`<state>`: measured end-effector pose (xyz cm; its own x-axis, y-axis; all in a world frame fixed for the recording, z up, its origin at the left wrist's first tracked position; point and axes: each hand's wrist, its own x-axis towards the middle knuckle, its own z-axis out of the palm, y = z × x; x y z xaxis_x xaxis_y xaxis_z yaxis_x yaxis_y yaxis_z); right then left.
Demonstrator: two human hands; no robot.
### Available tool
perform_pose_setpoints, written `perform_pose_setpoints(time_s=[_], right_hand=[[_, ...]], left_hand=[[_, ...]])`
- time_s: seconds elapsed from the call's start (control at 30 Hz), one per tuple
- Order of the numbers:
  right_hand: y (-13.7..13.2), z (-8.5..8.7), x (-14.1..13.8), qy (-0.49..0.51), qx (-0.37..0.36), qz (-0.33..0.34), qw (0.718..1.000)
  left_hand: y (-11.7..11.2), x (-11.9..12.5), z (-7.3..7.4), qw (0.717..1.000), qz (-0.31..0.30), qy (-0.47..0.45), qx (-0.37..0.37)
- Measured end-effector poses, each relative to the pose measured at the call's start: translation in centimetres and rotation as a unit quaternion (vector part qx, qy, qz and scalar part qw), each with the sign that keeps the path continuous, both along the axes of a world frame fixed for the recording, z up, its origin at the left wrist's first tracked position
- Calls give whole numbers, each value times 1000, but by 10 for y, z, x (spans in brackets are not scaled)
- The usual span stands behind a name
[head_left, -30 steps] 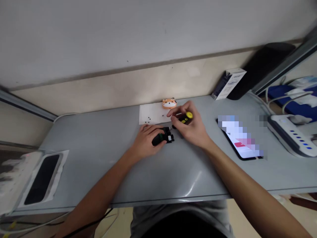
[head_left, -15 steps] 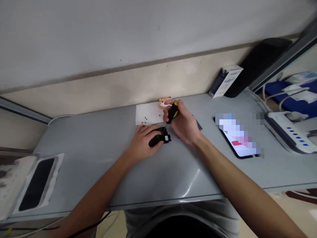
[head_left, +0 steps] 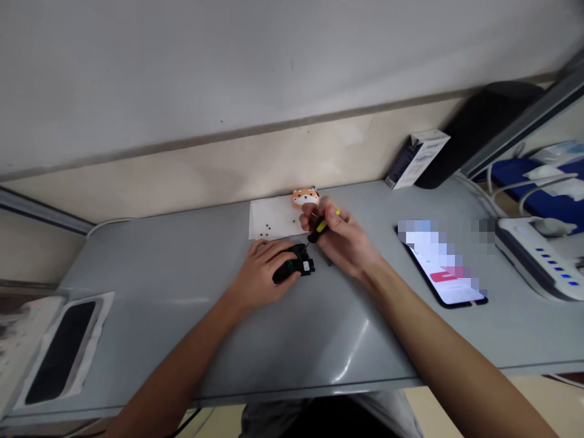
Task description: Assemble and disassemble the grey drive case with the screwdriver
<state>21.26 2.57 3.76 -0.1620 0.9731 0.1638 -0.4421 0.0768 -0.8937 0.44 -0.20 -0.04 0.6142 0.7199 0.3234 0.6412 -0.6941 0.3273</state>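
My left hand (head_left: 264, 274) is wrapped round a small black device (head_left: 306, 266) with a white label on it, holding it down on the grey table. Part of the device is hidden under my fingers. In my right hand (head_left: 344, 240) is a black and yellow screwdriver (head_left: 322, 226). It leans to the right, with its shaft pointing down to the upper edge of the device; whether the tip touches a screw is too small to tell. Several tiny dark screws (head_left: 267, 227) lie on a white paper sheet (head_left: 278, 213) just behind my hands.
An orange and white animal-faced item (head_left: 305, 197) sits at the back of the paper. To the right are a lit phone (head_left: 440, 267), a white power strip (head_left: 538, 255), a carton (head_left: 417, 158) and a dark cylinder (head_left: 479, 131). At left lies a dark phone-shaped slab (head_left: 61, 353).
The screwdriver handle has tipped lower and further over to the right, and my right fingers have shifted on it. My left hand stays on the device. The whole view has moved slightly.
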Motion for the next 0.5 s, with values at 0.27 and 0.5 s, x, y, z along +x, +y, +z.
perform_pose_setpoints(time_s=[0.27,0.5], right_hand=[[0,0,-1,-32,20,1,999],[-6,-2,2,-25,30,26,999]], left_hand=[[0,1,1,1000,6,18,-8],[-1,0,4,999,-12,28,24]])
